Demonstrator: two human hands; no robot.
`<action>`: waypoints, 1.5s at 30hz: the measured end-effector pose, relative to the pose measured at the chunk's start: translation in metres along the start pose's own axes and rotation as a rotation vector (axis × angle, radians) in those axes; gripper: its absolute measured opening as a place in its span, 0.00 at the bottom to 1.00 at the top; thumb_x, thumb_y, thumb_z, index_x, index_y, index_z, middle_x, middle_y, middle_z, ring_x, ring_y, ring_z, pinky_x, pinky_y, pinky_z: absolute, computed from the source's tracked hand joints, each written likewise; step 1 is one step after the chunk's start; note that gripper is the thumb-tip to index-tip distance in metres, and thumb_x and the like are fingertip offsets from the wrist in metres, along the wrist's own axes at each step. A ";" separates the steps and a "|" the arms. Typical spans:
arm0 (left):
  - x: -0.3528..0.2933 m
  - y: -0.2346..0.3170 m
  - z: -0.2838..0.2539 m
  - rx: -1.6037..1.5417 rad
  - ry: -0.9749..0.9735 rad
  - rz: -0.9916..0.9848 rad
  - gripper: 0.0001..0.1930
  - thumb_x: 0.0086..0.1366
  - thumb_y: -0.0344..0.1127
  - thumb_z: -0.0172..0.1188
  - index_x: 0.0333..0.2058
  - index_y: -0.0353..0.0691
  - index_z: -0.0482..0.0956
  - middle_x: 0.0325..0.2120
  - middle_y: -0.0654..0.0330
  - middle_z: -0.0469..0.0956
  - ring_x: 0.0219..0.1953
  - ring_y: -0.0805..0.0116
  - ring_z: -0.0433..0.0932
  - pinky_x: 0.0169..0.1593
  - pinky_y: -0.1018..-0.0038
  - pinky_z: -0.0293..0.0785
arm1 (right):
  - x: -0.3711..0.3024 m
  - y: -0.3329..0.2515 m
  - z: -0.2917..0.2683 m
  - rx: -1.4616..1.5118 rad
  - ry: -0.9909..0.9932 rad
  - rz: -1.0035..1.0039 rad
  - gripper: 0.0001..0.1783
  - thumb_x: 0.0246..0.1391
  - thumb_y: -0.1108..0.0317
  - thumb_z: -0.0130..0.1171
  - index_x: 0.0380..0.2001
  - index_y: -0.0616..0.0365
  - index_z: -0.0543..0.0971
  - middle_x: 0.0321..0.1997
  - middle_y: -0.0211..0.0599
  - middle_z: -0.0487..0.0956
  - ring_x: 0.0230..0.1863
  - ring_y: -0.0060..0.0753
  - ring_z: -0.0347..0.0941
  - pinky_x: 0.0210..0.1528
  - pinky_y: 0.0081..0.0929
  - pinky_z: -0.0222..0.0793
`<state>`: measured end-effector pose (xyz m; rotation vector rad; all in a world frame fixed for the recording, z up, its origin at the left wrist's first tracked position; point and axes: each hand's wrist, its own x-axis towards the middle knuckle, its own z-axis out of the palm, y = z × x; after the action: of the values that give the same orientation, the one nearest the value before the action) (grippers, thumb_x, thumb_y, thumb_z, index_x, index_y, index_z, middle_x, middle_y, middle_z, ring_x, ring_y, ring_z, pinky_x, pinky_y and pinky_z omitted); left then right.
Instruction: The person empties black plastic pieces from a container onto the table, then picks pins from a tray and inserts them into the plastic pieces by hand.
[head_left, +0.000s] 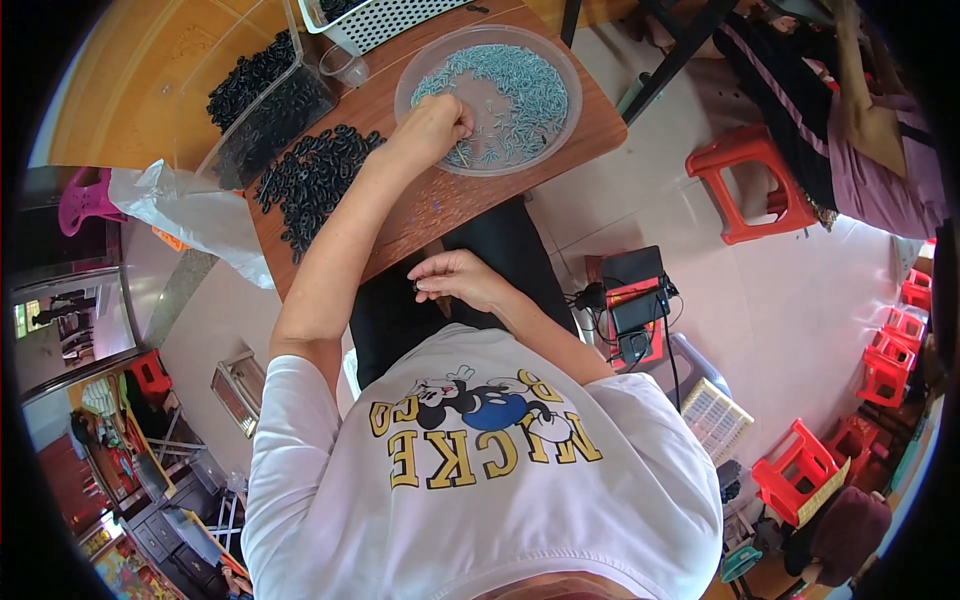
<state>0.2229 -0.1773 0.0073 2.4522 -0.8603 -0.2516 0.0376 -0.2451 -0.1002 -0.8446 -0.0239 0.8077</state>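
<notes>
The left hand (pixel 434 128) reaches over the near left rim of a round translucent bowl (pixel 403 98), its fingers curled narrowly together; the fingertips are turned away, so I cannot tell whether they hold anything. The bowl stands at the table's far right and contains small silvery screw-like pieces (pixel 530 85), massed along its far and right sides.

The right hand (pixel 462 280) is nearer the body, over the lap, thumb and fingers closed in a narrow pinch on a small dark piece (pixel 416 286). The fingers cover most of it, leaving its shape hard to make out.

A heap of black link-like pieces (pixel 310 180) lies on the wooden table (pixel 435 215), left of the bowl and partly hidden by the left forearm. Beyond it, a clear bin (pixel 283 108) has more black pieces; a white perforated basket (pixel 400 27) is cut off at the far edge. At far right, another person (pixel 875 135) is only partly in view.
</notes>
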 end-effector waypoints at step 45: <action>-0.006 0.006 0.000 0.003 0.001 0.058 0.05 0.52 0.25 0.61 0.29 0.30 0.79 0.29 0.45 0.77 0.34 0.52 0.78 0.38 0.66 0.73 | 0.000 0.006 0.004 -0.014 0.086 -0.102 0.09 0.55 0.74 0.56 0.40 0.64 0.76 0.32 0.37 0.78 0.32 0.24 0.75 0.36 0.18 0.72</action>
<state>0.2144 -0.1779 0.0104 2.4258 -0.9313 -0.2284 0.0328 -0.2402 -0.1020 -0.8836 0.0036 0.6753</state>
